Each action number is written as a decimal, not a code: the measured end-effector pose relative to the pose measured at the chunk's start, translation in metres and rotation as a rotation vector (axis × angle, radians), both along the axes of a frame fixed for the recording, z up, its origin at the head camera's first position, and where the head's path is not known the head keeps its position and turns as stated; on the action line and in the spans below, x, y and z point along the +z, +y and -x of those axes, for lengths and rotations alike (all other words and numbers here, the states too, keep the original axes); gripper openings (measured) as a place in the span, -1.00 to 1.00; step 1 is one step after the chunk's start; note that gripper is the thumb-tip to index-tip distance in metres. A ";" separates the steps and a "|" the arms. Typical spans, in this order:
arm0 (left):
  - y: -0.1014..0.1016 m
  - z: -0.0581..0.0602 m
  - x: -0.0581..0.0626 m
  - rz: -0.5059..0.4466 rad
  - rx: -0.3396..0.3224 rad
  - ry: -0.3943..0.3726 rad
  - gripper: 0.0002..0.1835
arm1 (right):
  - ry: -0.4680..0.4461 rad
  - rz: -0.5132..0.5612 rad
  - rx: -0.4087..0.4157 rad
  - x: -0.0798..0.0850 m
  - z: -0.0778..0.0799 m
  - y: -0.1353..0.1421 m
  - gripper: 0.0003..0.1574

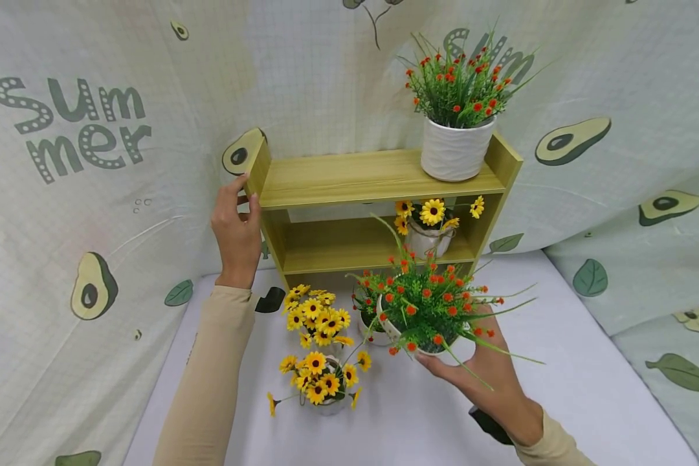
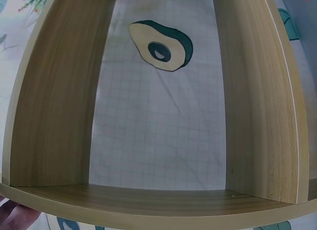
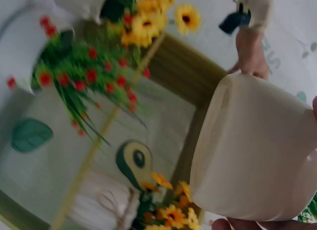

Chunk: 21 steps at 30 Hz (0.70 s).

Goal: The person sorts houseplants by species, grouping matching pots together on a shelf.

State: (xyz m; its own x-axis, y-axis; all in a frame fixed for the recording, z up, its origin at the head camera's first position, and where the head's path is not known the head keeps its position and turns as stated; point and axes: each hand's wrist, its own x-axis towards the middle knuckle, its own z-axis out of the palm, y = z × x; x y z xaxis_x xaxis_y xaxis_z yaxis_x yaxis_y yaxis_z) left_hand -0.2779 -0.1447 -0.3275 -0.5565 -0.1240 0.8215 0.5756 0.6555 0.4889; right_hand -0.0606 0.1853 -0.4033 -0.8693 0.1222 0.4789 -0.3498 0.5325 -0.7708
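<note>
Filling the shelf (image 1: 338, 176) seems the step in hand: the right grip (image 1: 492, 378) holds the red plant (image 1: 428, 303) tilted above the surface (image 1: 419, 430), the left grip (image 1: 237, 234), loosely bent, touches the shelf's left end, and the next move likely calls for levelling the plant.

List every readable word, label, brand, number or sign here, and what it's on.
"sum / mer": pale avocado-print fabric backdrop, left side.
"sum": same backdrop, upper right, partly hidden behind the green plant with red flowers.
Too small: faint dark marks on the beige fabric left sleeve.
Too blurred: backdrop lettering in the right wrist view.
</note>
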 end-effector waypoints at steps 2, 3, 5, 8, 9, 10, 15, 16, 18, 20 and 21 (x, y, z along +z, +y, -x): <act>0.000 0.000 0.000 0.001 0.002 0.001 -0.64 | 0.037 0.011 -0.006 0.011 0.013 0.002 0.35; 0.000 -0.001 0.000 0.001 0.002 0.001 -0.64 | 0.062 0.008 -0.010 0.017 0.019 0.003 0.32; 0.000 -0.001 0.000 0.000 0.003 0.003 -0.64 | 0.129 -0.002 0.002 0.029 0.032 0.006 0.28; 0.000 -0.001 -0.001 -0.001 0.003 0.003 -0.64 | 0.246 -0.038 0.036 0.046 0.054 0.009 0.28; 0.000 -0.001 -0.001 -0.002 0.003 0.003 -0.64 | 0.279 -0.053 0.046 0.051 0.060 0.009 0.27; 0.000 0.000 -0.001 -0.002 0.002 0.003 -0.64 | 0.303 -0.075 0.043 0.056 0.067 0.010 0.25; 0.000 0.000 -0.001 0.001 0.001 -0.001 -0.64 | 0.323 -0.179 -0.049 0.079 0.093 0.007 0.11; 0.000 0.000 0.000 0.001 0.002 -0.003 -0.64 | 0.319 -0.189 -0.066 0.083 0.098 0.006 0.10; 0.001 -0.001 0.000 0.003 0.002 -0.004 -0.63 | 0.313 -0.208 -0.093 0.091 0.109 0.003 0.10; 0.001 -0.002 0.001 -0.002 0.001 -0.008 -0.63 | 0.311 -0.228 -0.111 0.098 0.119 0.000 0.10; 0.001 -0.002 0.001 -0.006 -0.002 -0.009 -0.63 | 0.317 -0.240 -0.116 0.101 0.124 -0.002 0.09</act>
